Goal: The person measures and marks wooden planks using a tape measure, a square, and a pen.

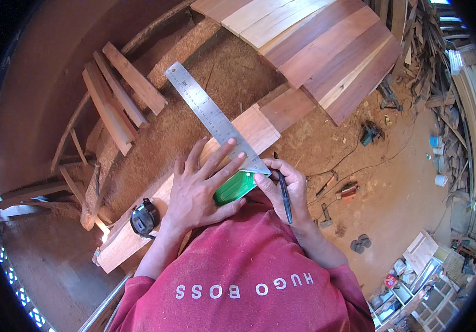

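A wooden board [138, 235] runs diagonally in front of my body. Across it lies a try square with a metal blade [207, 110] and a green handle [232, 190], which sits along the board's near edge. My left hand [196, 185] has its fingers spread over the blade and its thumb along the green handle, holding the square on the board. With my right hand [290, 188] I hold a black pen [285, 193], tip toward the far side. That hand's thumb and index finger touch the square's corner. Beside my left wrist, a black tape measure [145, 217] rests on the board.
Joined planks form a panel [326, 55] at the far right. Loose timber pieces [113, 94] lie at far left over sawdust. On the floor to the right are a hammer [327, 185], a green power tool [370, 133], cords and slippers [361, 243]. Stacked wood lines the right side.
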`<action>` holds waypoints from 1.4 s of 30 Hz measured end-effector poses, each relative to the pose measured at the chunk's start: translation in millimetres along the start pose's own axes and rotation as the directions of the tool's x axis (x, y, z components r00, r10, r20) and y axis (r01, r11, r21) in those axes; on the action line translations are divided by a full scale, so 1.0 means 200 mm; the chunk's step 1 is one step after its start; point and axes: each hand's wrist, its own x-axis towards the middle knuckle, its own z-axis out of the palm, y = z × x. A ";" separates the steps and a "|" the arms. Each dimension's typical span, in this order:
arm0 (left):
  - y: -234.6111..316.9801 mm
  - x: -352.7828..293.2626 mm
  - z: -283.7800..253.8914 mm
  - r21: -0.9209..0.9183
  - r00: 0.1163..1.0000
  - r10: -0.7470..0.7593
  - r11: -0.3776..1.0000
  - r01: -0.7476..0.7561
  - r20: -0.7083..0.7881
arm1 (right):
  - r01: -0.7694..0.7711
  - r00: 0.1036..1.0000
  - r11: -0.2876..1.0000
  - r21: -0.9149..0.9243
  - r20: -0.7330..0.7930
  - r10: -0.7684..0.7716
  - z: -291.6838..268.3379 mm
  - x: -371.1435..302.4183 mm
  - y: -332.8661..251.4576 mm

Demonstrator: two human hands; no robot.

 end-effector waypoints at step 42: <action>0.02 0.01 -0.01 -0.014 0.999 -0.027 1.000 0.027 0.023 | 0.099 0.995 0.962 -0.256 0.016 -0.098 -0.03 0.01 -0.02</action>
